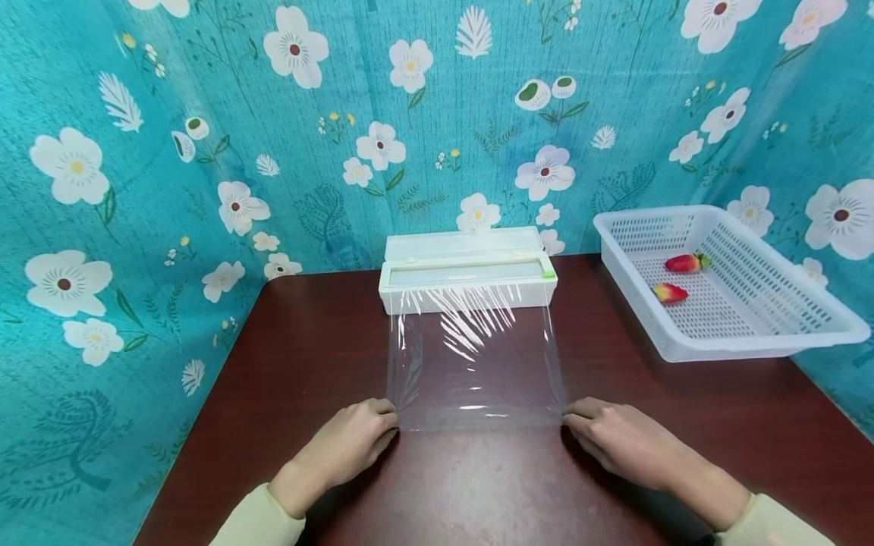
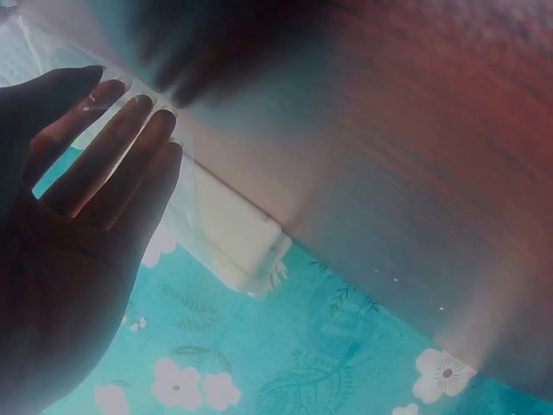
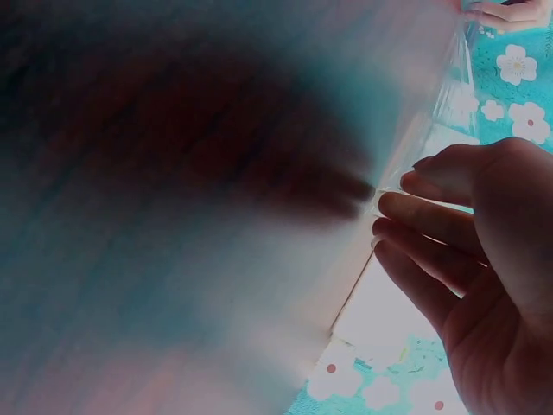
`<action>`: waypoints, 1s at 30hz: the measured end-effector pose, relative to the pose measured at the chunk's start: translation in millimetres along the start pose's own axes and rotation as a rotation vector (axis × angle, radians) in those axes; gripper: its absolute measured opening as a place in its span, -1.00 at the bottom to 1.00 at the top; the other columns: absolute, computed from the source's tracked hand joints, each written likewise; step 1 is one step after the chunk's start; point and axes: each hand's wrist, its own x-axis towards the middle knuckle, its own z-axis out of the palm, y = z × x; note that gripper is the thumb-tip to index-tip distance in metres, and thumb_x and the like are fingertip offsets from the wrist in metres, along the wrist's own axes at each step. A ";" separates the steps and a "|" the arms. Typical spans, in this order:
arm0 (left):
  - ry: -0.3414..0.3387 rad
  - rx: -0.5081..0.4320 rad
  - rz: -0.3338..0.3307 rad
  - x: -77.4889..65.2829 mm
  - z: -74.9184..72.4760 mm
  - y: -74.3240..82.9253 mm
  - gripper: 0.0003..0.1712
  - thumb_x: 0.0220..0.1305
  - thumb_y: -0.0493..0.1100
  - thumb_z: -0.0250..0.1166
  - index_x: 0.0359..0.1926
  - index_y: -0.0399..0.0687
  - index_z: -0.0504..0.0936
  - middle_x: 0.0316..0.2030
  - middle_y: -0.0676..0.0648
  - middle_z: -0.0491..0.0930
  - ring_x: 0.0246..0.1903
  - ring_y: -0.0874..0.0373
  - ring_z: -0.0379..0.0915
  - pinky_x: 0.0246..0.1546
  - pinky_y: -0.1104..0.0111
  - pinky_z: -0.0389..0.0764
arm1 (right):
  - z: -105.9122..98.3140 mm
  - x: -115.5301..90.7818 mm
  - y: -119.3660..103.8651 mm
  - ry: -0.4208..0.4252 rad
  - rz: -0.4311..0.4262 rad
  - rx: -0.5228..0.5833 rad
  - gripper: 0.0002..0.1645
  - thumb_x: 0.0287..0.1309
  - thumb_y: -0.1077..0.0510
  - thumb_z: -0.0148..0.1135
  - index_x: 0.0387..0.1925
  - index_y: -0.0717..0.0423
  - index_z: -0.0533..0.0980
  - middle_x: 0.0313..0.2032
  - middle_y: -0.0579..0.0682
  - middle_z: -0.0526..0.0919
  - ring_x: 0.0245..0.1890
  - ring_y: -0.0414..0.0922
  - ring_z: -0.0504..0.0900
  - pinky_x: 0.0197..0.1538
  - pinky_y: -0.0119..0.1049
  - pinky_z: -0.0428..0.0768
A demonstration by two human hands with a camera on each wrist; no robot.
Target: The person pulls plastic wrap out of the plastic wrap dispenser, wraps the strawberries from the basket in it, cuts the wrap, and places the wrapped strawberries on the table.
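A sheet of clear plastic wrap [image 1: 478,371] stretches from a white dispenser box [image 1: 471,299] toward the front of the table. My left hand [image 1: 355,432] pinches its near left corner between thumb and fingers, just above the tabletop. At the near right corner my right hand [image 1: 614,440] pinches the film the same way. The box lid [image 1: 464,243] stands raised at the back, and a green slider [image 1: 548,274] sits at the box's right end. In the left wrist view the left hand [image 2: 95,190] shows its thumb against the forefinger at the film's edge; the right wrist view shows the right hand [image 3: 467,242] likewise.
A white perforated basket [image 1: 724,345] stands at the table's back right, with two strawberries [image 1: 685,262] inside. Behind the dark red-brown table [image 1: 307,341] hangs a teal floral curtain [image 1: 437,114], which also runs along both sides.
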 end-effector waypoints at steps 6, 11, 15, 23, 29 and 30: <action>-0.048 -0.033 -0.021 -0.4 -5.9 0.3 -0.88 0.37 -0.20 0.42 -0.11 -0.04 0.81 -0.05 0.01 0.70 -0.08 0.13 0.66 -0.12 0.24 0.74 | -0.2 -1.5 3.6 0.033 -0.033 -0.004 -0.66 -0.05 0.27 0.56 -0.16 0.05 0.70 -0.15 -0.10 0.68 -0.18 -0.22 0.67 -0.20 -0.26 0.71; -0.032 -0.036 -0.014 -3.3 -9.2 1.2 -0.85 0.36 -0.19 0.43 -0.08 -0.03 0.81 -0.02 -0.01 0.69 -0.05 0.12 0.65 -0.10 0.21 0.73 | 0.1 -1.8 4.9 0.028 -0.047 -0.005 -0.67 -0.04 0.26 0.56 -0.15 0.07 0.73 -0.12 -0.06 0.68 -0.16 -0.18 0.67 -0.15 -0.21 0.71; -0.021 -0.030 -0.008 -5.0 -9.0 1.5 -0.85 0.35 -0.19 0.43 -0.09 -0.02 0.80 0.00 -0.02 0.68 -0.05 0.10 0.66 -0.13 0.19 0.74 | 0.3 -3.3 5.4 0.016 -0.034 -0.005 -0.67 -0.01 0.24 0.56 -0.13 0.07 0.74 -0.11 -0.05 0.67 -0.16 -0.16 0.66 -0.14 -0.17 0.71; -0.036 -0.023 -0.018 -6.1 -8.5 1.4 -0.86 0.36 -0.16 0.42 -0.09 -0.01 0.80 0.00 -0.02 0.68 -0.06 0.10 0.65 -0.13 0.18 0.74 | 0.3 -7.3 6.8 0.036 -0.029 0.005 -0.70 -0.01 0.24 0.56 -0.18 0.02 0.72 -0.17 -0.14 0.61 -0.18 -0.20 0.61 -0.15 -0.20 0.67; -0.051 -0.030 -0.012 -7.5 -10.9 1.6 -0.90 0.36 -0.16 0.42 -0.14 0.00 0.80 -0.03 -0.01 0.68 -0.09 0.11 0.66 -0.13 0.18 0.73 | -1.1 -10.7 6.7 0.031 -0.024 0.026 -0.73 -0.01 0.23 0.57 -0.21 -0.02 0.72 -0.14 -0.14 0.65 -0.16 -0.19 0.64 -0.13 -0.19 0.68; -0.056 -0.032 -0.013 -7.5 -11.4 1.6 -0.91 0.37 -0.16 0.42 -0.15 0.00 0.80 -0.04 -0.01 0.68 -0.09 0.12 0.66 -0.14 0.18 0.73 | -1.4 -11.3 6.6 0.028 -0.021 0.028 -0.73 -0.01 0.23 0.57 -0.22 -0.03 0.72 -0.14 -0.15 0.65 -0.16 -0.20 0.64 -0.13 -0.19 0.68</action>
